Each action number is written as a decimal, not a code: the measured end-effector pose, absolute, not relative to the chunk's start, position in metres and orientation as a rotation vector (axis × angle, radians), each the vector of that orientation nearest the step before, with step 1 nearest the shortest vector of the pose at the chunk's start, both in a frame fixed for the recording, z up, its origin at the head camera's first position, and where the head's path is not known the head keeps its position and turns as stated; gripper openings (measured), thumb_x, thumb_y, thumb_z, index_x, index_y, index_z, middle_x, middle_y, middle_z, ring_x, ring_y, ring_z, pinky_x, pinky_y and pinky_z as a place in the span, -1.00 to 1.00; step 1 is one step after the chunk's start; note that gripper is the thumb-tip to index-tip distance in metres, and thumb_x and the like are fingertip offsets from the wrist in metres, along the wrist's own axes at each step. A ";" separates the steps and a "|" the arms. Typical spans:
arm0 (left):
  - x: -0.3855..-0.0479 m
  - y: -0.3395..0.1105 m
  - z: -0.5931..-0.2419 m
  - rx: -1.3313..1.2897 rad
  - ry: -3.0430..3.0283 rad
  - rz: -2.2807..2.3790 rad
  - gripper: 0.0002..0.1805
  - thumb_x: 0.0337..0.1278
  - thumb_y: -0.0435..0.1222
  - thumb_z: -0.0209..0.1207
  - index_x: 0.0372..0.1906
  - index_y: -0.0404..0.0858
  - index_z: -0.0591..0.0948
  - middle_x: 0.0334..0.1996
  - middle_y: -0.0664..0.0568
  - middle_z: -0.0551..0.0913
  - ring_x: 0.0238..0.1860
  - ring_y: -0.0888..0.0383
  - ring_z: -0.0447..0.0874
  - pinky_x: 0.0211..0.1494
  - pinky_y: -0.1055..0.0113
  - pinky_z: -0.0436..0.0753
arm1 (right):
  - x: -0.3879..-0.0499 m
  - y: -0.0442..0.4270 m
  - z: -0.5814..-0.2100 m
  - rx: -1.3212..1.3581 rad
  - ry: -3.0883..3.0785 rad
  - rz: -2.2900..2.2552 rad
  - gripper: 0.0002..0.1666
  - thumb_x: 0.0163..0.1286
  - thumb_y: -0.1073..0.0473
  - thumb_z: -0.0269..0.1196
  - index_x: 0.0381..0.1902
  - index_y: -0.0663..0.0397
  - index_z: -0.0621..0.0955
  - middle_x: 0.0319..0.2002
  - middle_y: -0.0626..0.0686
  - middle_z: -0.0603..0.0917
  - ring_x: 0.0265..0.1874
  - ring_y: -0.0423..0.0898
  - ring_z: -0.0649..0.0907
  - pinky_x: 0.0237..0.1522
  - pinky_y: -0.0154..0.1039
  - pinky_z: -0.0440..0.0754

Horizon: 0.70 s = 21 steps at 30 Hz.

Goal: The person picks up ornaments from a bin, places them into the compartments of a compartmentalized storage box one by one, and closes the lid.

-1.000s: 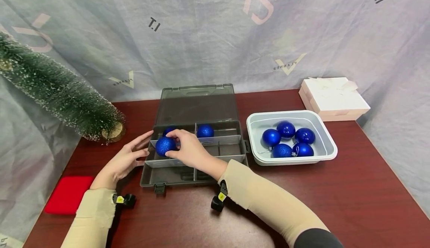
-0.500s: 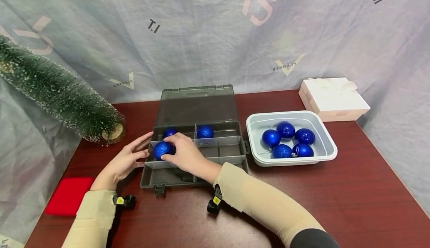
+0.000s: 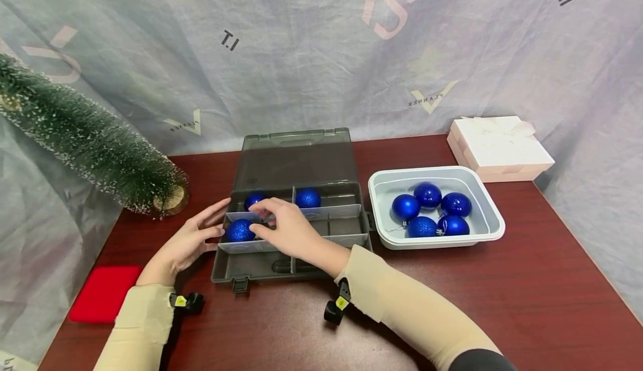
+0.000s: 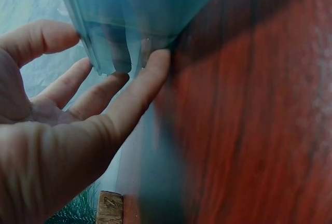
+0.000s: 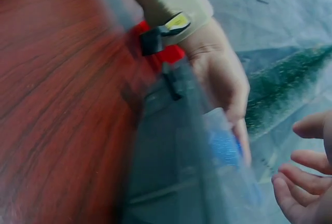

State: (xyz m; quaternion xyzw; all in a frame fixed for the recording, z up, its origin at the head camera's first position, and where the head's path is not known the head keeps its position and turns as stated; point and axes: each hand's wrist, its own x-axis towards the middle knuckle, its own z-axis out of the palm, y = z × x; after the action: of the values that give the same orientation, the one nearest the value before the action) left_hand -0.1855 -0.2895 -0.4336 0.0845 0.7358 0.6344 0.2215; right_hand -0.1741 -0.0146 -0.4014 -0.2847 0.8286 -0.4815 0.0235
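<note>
A dark see-through divided case (image 3: pixel 251 275) lies with its lid (image 3: pixel 296 162) folded back. In its middle row, at the left end, sits a glittery blue ball (image 3: pixel 240 230). Just right of and above that ball is my right hand (image 3: pixel 291 229), thumb and fingers parted, holding nothing. Two more blue balls, one at back left (image 3: pixel 254 200) and one glittery (image 3: pixel 308 197), lie in the back row. My left hand (image 3: pixel 188 242) touches the case's left side with spread fingers; the left wrist view shows fingertips (image 4: pixel 160 60) against its wall.
Right of the case, a white tub (image 3: pixel 484 236) holds several blue balls (image 3: pixel 422 226). A pale gift box (image 3: pixel 502 148) stands at back right. To the left are a frosted green tree (image 3: pixel 110 153) on a wooden base and a red item (image 3: pixel 102 294).
The glittery ball went down and left into the middle row's left compartment. My right hand let go of it and drew back slightly to the right. My left hand stayed put.
</note>
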 end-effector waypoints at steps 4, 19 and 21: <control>-0.185 -0.290 -0.434 0.234 2.046 1.749 -0.23 0.51 -0.41 0.03 0.67 -0.10 0.02 0.62 -0.23 -0.10 0.15 0.18 0.45 0.05 0.05 0.54 | -0.169 0.003 -0.389 -0.918 2.482 -1.637 -0.62 0.46 0.20 0.33 0.18 0.15 0.64 0.07 0.10 0.69 0.03 -0.03 0.65 0.00 -0.30 0.61; -0.187 -0.290 -0.435 0.246 2.023 1.767 -0.23 0.50 -0.44 0.02 0.67 -0.11 0.02 0.62 -0.26 -0.10 -0.10 0.21 0.50 -0.09 0.12 0.56 | -0.162 0.114 -0.357 -0.704 2.337 -1.998 -0.67 0.46 0.33 0.27 0.15 0.27 0.63 0.06 0.14 0.71 0.06 0.04 0.68 0.08 -0.16 0.62; -0.187 -0.290 -0.435 0.244 2.023 1.765 -0.23 0.51 -0.43 0.02 0.67 -0.11 0.02 0.62 -0.26 -0.10 -0.10 0.21 0.50 -0.08 0.11 0.56 | -0.162 0.132 -0.355 -0.657 2.353 -1.993 -0.65 0.48 0.31 0.26 0.18 0.27 0.62 0.08 0.15 0.70 0.09 0.09 0.66 0.10 -0.19 0.60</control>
State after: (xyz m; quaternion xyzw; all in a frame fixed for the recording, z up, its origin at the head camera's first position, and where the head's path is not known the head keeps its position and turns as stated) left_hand -0.1868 -0.2902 -0.4346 0.0883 0.7320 0.6384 0.2209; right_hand -0.1618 0.1318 -0.3547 -0.2083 0.7463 -0.6321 -0.0054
